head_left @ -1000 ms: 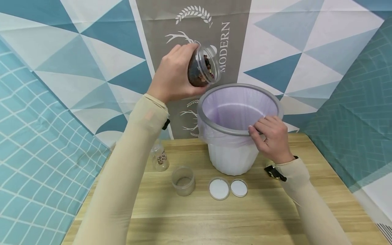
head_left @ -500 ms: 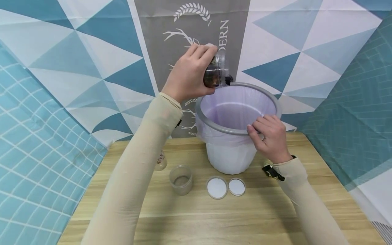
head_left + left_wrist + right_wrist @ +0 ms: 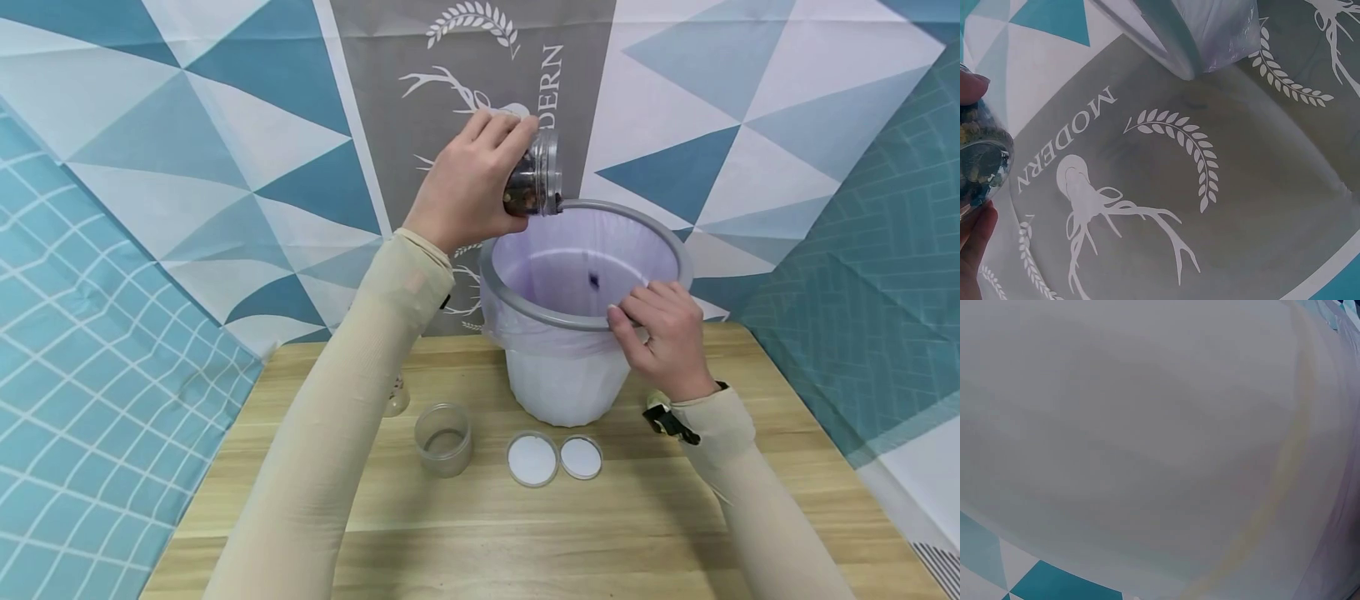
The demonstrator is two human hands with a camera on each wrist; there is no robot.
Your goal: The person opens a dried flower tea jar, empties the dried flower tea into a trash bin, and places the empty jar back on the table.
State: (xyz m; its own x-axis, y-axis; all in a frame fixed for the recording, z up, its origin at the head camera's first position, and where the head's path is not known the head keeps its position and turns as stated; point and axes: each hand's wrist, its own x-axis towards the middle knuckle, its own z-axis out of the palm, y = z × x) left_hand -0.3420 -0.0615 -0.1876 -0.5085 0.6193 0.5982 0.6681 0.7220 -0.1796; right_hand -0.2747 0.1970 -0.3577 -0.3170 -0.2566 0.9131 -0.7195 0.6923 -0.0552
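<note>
My left hand (image 3: 476, 179) grips a clear jar (image 3: 538, 179) tipped on its side, its mouth at the far left of the waste bin's rim. Dark dried bits, some yellowish in the left wrist view, lie inside the jar (image 3: 984, 156). A dark clump (image 3: 594, 281) shows against the lilac liner (image 3: 540, 267) within the white bin (image 3: 570, 387). With thumb and curled fingers, my right hand (image 3: 662, 337) holds the bin's grey rim (image 3: 525, 312) at the near right. The bin's pale wall (image 3: 1135, 437) fills most of the right wrist view, which hides that hand.
On the wooden table (image 3: 525, 550), an open clear tub (image 3: 444, 458) stands left of the bin. Two round white lids (image 3: 532, 460) lie in front of it. A small clear bottle (image 3: 398, 398) is partly behind the left sleeve. Patterned cloth (image 3: 660, 75) backs the table.
My left hand has moved right and tipped the jar further, bringing its mouth to the bin. A dark clump now appears inside the bin. The right hand keeps its hold.
</note>
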